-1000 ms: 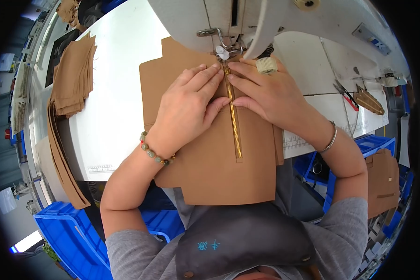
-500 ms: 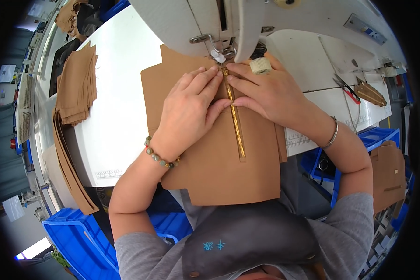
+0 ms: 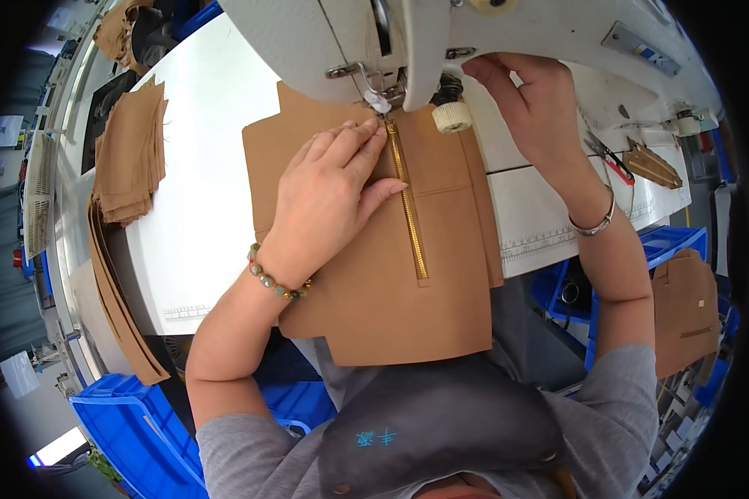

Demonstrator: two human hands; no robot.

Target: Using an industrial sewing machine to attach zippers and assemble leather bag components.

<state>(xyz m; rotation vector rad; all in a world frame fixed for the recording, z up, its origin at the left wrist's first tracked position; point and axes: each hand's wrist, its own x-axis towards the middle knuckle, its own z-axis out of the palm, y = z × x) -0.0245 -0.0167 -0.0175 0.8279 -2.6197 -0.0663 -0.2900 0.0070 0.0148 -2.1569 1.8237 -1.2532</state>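
A brown leather-like panel (image 3: 374, 316) lies under the needle area of a white sewing machine (image 3: 341, 41), its near edge overhanging the table. Along its middle runs a gold metal zipper (image 3: 409, 212) set in a slot, its far end close to the presser foot (image 3: 379, 103). Flat on the panel, left of the zipper, rests my left hand (image 3: 329, 187), fingers stretched toward the foot and thumb on the zipper's edge. My right hand (image 3: 537, 104) is up by the machine's underside, right of the cream knob (image 3: 452, 117), with fingers bent in a pinch; what their tips hold is unclear.
Stacked brown pieces (image 3: 129, 154) lie on the white table (image 3: 200, 200) at left, with long brown strips (image 3: 121, 299) hanging over its edge. Red-handled snips (image 3: 609, 158) and a small brown piece (image 3: 653, 165) lie at right. Blue bins (image 3: 137, 424) stand below.
My right hand has left the panel beside the zipper and risen up and right to the machine's underside. The left hand keeps its place on the panel. The whole view has shifted slightly.
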